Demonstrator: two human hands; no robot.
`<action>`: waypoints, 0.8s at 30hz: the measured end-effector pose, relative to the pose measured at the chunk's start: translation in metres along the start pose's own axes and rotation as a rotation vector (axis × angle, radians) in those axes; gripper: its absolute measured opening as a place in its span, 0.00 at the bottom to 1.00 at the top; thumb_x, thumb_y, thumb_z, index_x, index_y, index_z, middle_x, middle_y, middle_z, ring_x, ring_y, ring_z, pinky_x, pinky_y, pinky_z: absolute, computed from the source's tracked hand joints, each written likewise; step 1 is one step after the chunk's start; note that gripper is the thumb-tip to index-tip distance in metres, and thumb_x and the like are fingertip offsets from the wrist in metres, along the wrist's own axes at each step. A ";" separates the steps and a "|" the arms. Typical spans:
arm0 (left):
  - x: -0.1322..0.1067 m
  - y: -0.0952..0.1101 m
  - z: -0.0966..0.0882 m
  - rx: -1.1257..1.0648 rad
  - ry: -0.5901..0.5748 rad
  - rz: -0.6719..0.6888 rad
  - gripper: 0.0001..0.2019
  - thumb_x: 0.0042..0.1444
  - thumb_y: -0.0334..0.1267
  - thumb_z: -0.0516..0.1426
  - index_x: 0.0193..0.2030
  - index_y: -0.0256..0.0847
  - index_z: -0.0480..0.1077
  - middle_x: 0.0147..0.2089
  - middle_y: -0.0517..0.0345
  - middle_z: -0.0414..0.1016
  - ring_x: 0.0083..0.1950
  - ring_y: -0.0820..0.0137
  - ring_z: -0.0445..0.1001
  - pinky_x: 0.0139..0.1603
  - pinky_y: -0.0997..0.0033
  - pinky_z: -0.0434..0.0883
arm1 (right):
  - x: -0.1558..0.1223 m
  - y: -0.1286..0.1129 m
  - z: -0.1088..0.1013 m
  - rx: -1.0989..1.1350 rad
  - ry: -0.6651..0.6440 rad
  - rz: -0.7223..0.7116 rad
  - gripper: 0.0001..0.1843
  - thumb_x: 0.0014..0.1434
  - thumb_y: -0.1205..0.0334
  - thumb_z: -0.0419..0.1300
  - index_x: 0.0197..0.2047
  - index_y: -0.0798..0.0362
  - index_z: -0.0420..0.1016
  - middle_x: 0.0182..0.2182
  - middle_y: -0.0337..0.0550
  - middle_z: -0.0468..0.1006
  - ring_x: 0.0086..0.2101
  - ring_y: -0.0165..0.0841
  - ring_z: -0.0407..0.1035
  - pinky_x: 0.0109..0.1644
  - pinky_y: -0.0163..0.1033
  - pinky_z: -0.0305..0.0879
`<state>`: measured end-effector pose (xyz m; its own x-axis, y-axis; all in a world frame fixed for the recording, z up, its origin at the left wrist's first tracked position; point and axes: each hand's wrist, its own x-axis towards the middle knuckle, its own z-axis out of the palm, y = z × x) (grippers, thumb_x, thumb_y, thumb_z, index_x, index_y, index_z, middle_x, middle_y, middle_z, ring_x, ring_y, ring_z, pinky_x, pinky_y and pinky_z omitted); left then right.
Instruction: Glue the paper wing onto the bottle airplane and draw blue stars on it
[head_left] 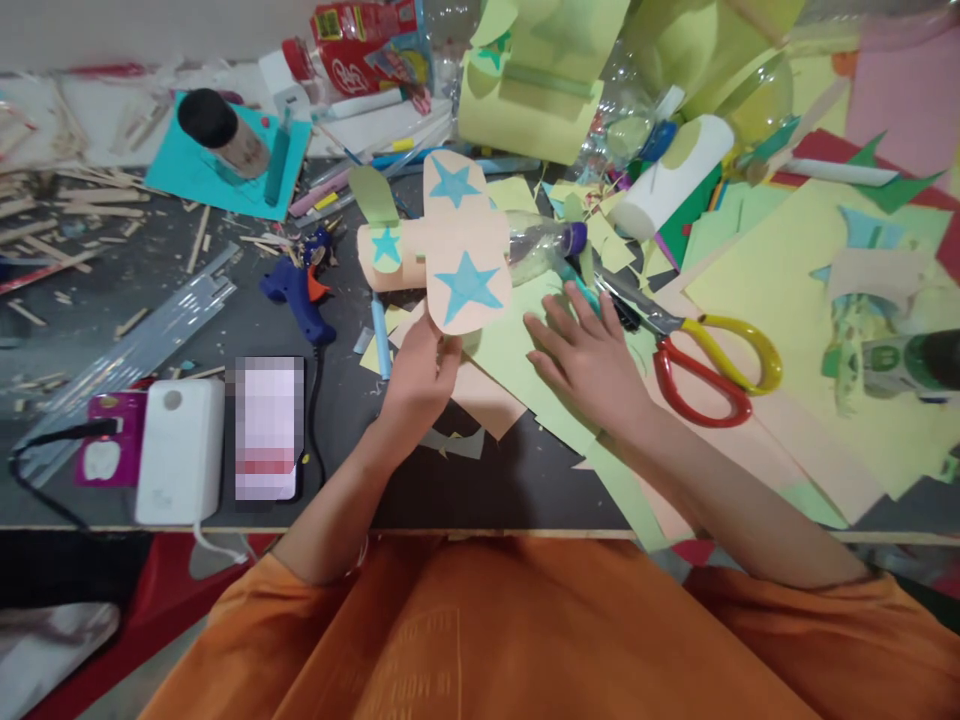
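A toy plane made from a plastic bottle and peach paper lies in front of me, blue stars on its wing. Its purple bottle cap points right. My left hand is closed at the near edge of the wing, with some fingertips hidden beneath it. My right hand rests flat with fingers spread on a light green paper sheet, holding nothing. Close to the right fingers lie big scissors with one red and one yellow handle loop.
To the left are a blue glue gun, a phone, a white power bank and clear glue sticks. Behind stand a black-capped bottle and a yellow paper-covered model. Paper sheets cover the right side.
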<state>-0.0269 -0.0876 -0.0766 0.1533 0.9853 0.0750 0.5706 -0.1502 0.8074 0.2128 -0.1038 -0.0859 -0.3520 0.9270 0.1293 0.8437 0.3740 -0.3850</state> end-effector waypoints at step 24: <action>-0.012 0.029 -0.004 -0.758 -0.191 -0.421 0.28 0.45 0.43 0.69 0.53 0.42 0.69 0.31 0.65 0.73 0.32 0.73 0.74 0.34 0.72 0.75 | -0.012 -0.012 -0.021 0.946 -0.085 -0.003 0.11 0.69 0.56 0.57 0.38 0.46 0.79 0.50 0.47 0.87 0.55 0.43 0.80 0.59 0.56 0.77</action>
<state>-0.0152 -0.1035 -0.0518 0.2219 0.9061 -0.3602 -0.0669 0.3827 0.9214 0.2148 -0.1186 -0.0638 -0.4132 0.9072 0.0790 0.1772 0.1652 -0.9702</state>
